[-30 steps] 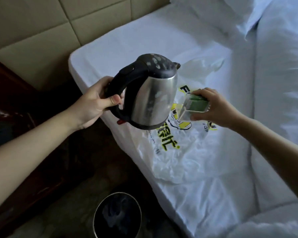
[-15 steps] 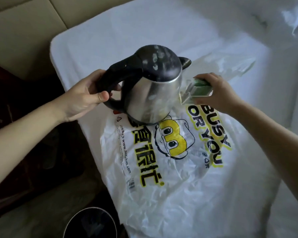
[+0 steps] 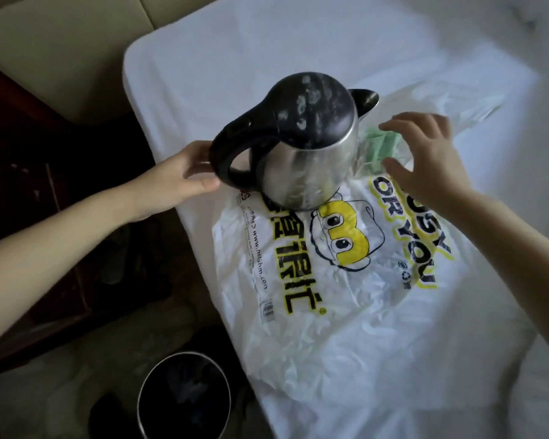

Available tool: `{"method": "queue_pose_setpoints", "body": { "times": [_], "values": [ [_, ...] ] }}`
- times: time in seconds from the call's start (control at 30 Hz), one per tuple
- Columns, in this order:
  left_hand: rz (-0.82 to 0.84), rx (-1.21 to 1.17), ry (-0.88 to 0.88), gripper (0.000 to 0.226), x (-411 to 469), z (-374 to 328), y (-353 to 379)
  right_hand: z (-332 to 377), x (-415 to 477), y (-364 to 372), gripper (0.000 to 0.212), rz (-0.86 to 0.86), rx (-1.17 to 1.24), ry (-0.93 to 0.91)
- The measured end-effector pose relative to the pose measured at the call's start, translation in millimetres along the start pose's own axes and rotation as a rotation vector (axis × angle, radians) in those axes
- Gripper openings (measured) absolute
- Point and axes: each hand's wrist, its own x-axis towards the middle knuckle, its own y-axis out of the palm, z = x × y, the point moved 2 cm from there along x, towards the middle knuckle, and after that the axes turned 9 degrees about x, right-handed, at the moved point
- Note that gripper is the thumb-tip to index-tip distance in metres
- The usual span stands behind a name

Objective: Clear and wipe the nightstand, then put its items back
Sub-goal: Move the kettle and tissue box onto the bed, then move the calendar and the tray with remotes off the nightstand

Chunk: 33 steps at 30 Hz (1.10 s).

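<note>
A steel electric kettle (image 3: 308,163) with a black lid and handle stands upright on a white printed plastic bag (image 3: 346,280) spread on the bed. My left hand (image 3: 184,179) is beside the handle, fingers loosened and just touching it. A small green packet (image 3: 379,147) lies on the bag right of the kettle. My right hand (image 3: 425,153) hovers just above the packet with fingers spread, holding nothing.
The bed (image 3: 235,58) with its white sheet fills the right side. A dark wooden nightstand (image 3: 29,191) stands at the left, in shadow. A round metal waste bin (image 3: 184,397) sits on the floor below, close to the bed's edge. A padded headboard (image 3: 61,33) is behind.
The kettle went down onto the plastic bag and my left hand loosened from its handle. My right hand let go of the green packet, which now lies on the bag.
</note>
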Motion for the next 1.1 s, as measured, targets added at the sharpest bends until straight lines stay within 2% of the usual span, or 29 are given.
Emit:
{"method": "queue_pose_setpoints", "body": {
  "times": [0.07, 0.13, 0.23, 0.33, 0.47, 0.63, 0.83, 0.93, 1.1],
  "values": [
    [-0.030, 0.188, -0.104, 0.040, -16.8, 10.7, 2.2, 27.6, -18.1, -0.4, 0.032, -0.013, 0.024, -0.044],
    [-0.018, 0.314, -0.135, 0.036, -41.3, 17.5, 5.1, 61.9, -38.2, 7.4, 0.029, 0.076, 0.042, -0.128],
    [0.029, 0.510, -0.095, 0.032, -85.8, 18.2, 3.6, 119.7, -60.8, 31.5, 0.028, 0.222, 0.024, -0.289],
    [-0.014, 0.823, -0.034, 0.038, -130.8, 25.6, -8.0, 179.5, -69.6, 67.2, 0.030, 0.305, -0.008, -0.399],
    [-0.057, 1.007, -0.015, 0.046, -192.0, 76.5, -31.0, 261.7, -67.4, 129.7, 0.033, 0.396, -0.065, -0.505],
    [-0.115, 1.033, -0.219, 0.049, -279.6, 168.1, -96.3, 370.8, -55.9, 217.1, 0.042, 0.465, -0.118, -0.594],
    [-0.169, 0.961, -0.509, 0.053, -379.6, 274.1, -187.7, 499.3, -41.9, 320.4, 0.043, 0.500, -0.105, -0.591],
    [-0.247, 0.932, -0.584, 0.054, -422.7, 319.1, -230.1, 559.6, -34.8, 366.6, 0.050, 0.524, -0.059, -0.592],
    [-0.424, 0.821, -0.633, 0.054, -484.8, 383.9, -289.7, 644.8, -20.1, 439.6, 0.050, 0.558, -0.013, -0.617]
  ]
}}
